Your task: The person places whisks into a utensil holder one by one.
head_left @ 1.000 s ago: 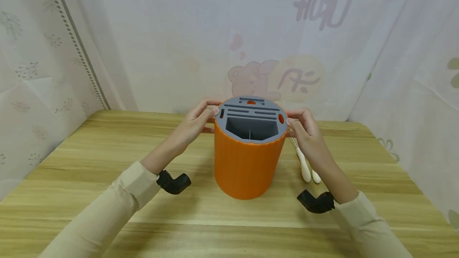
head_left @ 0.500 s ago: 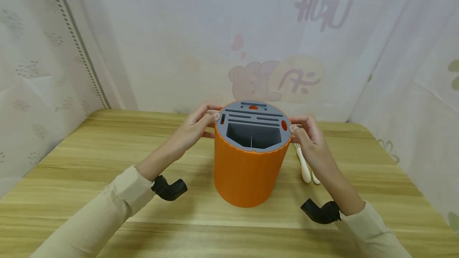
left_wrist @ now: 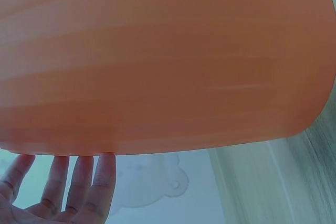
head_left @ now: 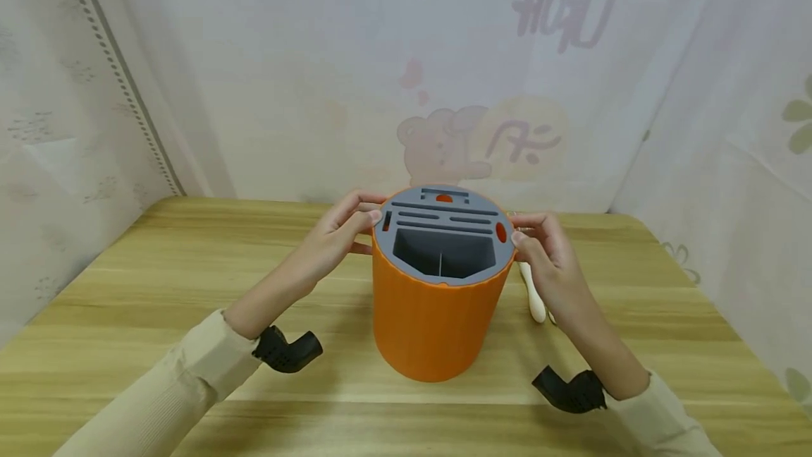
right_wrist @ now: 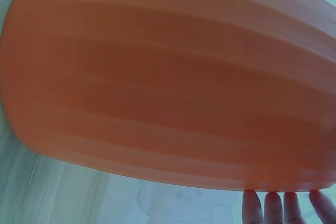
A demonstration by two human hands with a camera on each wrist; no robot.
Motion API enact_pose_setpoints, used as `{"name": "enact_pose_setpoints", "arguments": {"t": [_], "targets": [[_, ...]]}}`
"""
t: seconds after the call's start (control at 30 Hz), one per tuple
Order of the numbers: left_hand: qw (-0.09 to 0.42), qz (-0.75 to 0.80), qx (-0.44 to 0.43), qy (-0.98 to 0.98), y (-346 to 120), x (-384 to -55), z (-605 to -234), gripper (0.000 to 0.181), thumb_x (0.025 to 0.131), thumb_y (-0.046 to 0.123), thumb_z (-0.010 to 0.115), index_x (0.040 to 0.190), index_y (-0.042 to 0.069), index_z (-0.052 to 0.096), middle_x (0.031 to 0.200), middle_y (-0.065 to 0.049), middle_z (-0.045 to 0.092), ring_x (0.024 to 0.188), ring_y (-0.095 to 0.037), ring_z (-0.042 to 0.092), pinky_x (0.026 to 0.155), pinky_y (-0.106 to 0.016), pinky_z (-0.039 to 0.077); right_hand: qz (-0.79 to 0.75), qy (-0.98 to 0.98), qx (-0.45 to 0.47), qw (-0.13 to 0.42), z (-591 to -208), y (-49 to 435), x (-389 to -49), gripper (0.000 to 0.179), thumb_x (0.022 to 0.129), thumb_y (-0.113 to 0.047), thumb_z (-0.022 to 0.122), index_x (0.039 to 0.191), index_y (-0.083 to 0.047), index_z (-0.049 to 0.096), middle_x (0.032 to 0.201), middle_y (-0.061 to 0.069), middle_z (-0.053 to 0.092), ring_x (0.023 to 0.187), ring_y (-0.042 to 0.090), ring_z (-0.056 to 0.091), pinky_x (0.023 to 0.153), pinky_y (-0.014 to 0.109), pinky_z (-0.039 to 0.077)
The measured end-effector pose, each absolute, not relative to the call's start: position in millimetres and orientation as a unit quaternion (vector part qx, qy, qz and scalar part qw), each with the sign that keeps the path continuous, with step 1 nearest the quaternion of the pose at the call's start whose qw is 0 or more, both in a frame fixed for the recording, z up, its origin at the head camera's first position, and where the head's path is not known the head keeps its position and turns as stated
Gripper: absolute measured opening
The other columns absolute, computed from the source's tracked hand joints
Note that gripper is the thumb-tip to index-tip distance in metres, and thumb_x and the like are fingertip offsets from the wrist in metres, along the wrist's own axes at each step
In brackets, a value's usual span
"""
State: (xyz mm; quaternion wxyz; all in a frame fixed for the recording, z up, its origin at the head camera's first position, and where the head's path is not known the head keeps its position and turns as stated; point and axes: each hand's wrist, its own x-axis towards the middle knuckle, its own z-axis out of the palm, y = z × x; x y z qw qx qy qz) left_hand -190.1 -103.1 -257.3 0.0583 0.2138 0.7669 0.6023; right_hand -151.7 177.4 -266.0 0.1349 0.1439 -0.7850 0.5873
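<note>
An orange utensil holder [head_left: 438, 330], a ribbed round tub, stands in the middle of the head view. Its grey slotted insert [head_left: 409, 196] has narrow slits, small holes and a divided open compartment. My left hand [head_left: 336, 231] grips the upper left side, thumb at the rim and fingers spread against the outer wall. On the opposite side my right hand [head_left: 548, 256] holds the rim in the same way. In the left wrist view the fingertips [left_wrist: 107, 163] touch the orange wall; fingertips [right_wrist: 252, 200] also press it in the right wrist view.
A white-handled whisk [head_left: 533, 295] lies on the wooden table [head_left: 209, 252] behind the right hand. A second white handle [head_left: 552, 317] shows beside it, mostly hidden. A printed curtain [head_left: 285, 90] hangs right behind the table's back edge.
The utensil holder has come toward the front of the table, lower in the head view, with both hands keeping their grip. The right hand now covers more of the whisk.
</note>
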Motion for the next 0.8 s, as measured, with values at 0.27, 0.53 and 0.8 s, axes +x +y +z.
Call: {"name": "enact_pose_setpoints", "arguments": {"t": [0.27, 0.53, 0.8], "targets": [[0.058, 0.606, 0.215, 0.763, -103, -182, -258, 0.032, 0.098, 0.024, 0.041, 0.127, 0.012, 0.045, 0.123, -0.011, 0.051, 0.106, -0.022, 0.054, 0.086, -0.041, 0.052, 0.583, -0.785, 0.165, 0.133, -267, 178, -143, 0.025, 0.098, -0.009, 0.037, 0.119, 0.002, 0.045, 0.110, -0.003, 0.056, 0.091, 0.010, 0.058, 0.078, 0.020, 0.049], [0.060, 0.607, 0.214, 0.763, -103, -175, -258, 0.031, 0.098, 0.023, 0.041, 0.127, 0.013, 0.045, 0.125, -0.013, 0.051, 0.108, -0.025, 0.054, 0.085, -0.042, 0.052, 0.574, -0.792, 0.160, 0.135, -266, 179, -135, 0.023, 0.098, -0.008, 0.038, 0.118, 0.000, 0.046, 0.112, -0.003, 0.055, 0.091, 0.010, 0.057, 0.079, 0.019, 0.049], [0.056, 0.601, 0.210, 0.769, -103, -172, -257, 0.032, 0.098, 0.023, 0.042, 0.127, 0.013, 0.046, 0.125, -0.011, 0.052, 0.108, -0.025, 0.054, 0.084, -0.040, 0.053, 0.575, -0.788, 0.168, 0.143, -267, 179, -133, 0.021, 0.097, -0.006, 0.039, 0.116, -0.001, 0.047, 0.108, -0.004, 0.057, 0.088, 0.010, 0.057, 0.078, 0.020, 0.049]]}}
